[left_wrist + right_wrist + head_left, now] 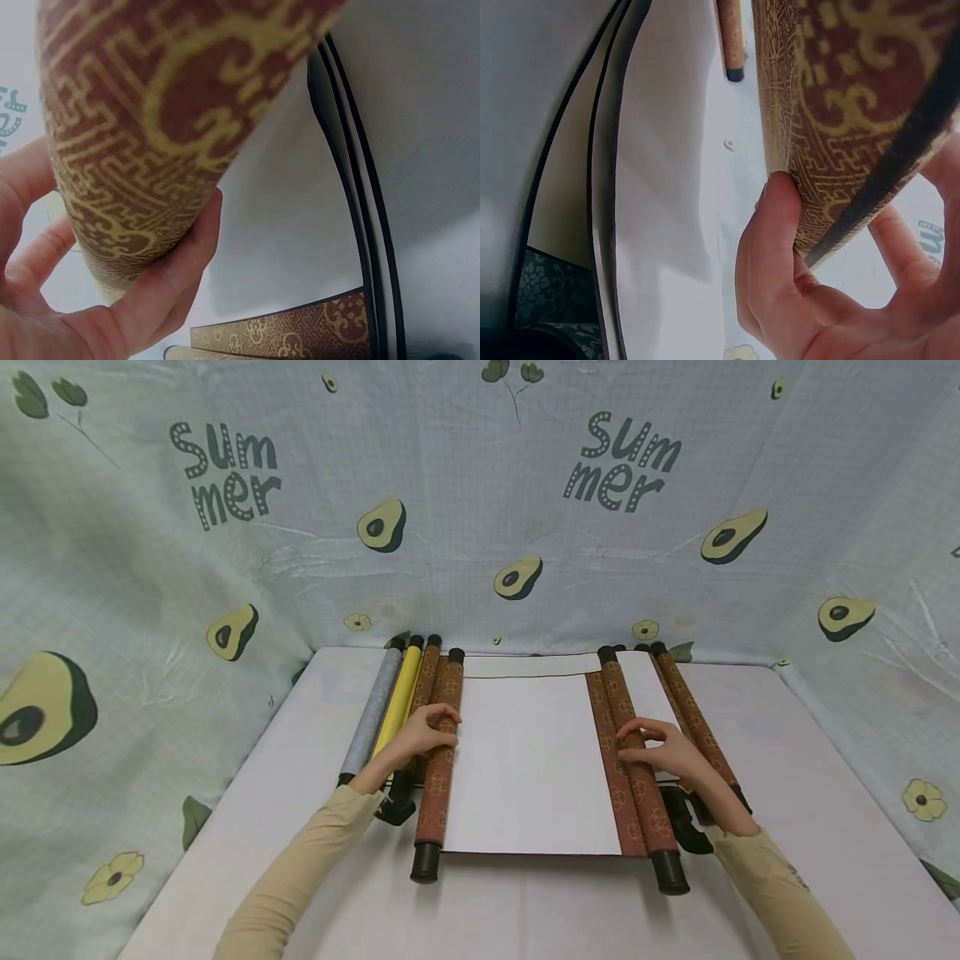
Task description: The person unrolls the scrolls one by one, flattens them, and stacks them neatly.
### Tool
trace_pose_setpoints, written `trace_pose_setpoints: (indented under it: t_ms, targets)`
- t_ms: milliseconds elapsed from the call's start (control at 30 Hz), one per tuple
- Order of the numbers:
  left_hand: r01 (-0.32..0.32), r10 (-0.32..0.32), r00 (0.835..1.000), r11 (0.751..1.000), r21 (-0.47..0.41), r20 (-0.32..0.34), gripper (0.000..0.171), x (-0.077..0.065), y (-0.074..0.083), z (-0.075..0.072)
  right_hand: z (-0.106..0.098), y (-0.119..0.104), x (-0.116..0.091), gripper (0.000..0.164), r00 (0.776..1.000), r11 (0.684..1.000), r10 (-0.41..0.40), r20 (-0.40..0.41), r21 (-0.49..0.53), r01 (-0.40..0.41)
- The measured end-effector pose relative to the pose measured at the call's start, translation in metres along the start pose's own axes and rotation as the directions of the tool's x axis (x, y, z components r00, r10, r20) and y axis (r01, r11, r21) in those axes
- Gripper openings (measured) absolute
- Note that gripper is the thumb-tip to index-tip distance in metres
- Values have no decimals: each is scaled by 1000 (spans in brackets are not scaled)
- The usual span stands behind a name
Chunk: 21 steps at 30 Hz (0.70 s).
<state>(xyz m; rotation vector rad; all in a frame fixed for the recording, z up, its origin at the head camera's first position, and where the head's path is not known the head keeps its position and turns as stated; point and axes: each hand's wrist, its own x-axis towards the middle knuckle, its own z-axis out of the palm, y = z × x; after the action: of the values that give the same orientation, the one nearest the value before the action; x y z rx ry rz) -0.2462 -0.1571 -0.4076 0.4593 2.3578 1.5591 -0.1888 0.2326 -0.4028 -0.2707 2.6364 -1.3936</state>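
A hanging scroll with a blank white sheet [534,768] is spread between two brown, gold-patterned rolls with black end knobs. My left hand [425,732] grips the left roll [437,797] near its middle. In the left wrist view its fingers [169,277] curl round the patterned roll [150,127]. The right roll [647,806] is held by my right hand [663,750], with thumb and fingers on either side. Seen from the right wrist, fingers [772,240] curve about that roll [847,112]. Beneath the scroll's near edge, a shadow falls on the table.
Other scrolls lie under and behind this one. At the left are a grey roll [371,714] and a yellow roll [399,693]; a brown roll [693,710] lies at the right. The white table [517,918] meets an avocado-print curtain [450,602] at the back.
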Motion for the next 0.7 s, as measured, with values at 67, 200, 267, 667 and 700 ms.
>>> trace_pose_setpoints:
  t_ms: [67, 200, 267, 667, 700]
  targets:
    - [4, -4, 1000, 1000, -3, 7, 31, 0, -1, -1, -1, 0, 0, 39, 1000, 1000, 15, -6, -3, -15]
    - [-10, 10, 1000, 1000, 4, -8, 31, 2, -2, -3, -2, -1, -1, 43, 999, 999, 34, -26, 11, -34]
    - [-2, 2, 1000, 1000, -2, -20, 31, 3, -2, -4, -3, -1, -2, 45, 998, 999, 46, -39, 21, -45]
    - [16, -17, 1000, 999, -39, -23, 39, 1, -3, -1, -8, 3, -5, 49, 996, 996, 79, -50, 45, -77]
    - [22, -23, 999, 999, -33, -27, 41, 1, -3, 0, -9, 3, -5, 49, 995, 996, 82, -50, 46, -80]
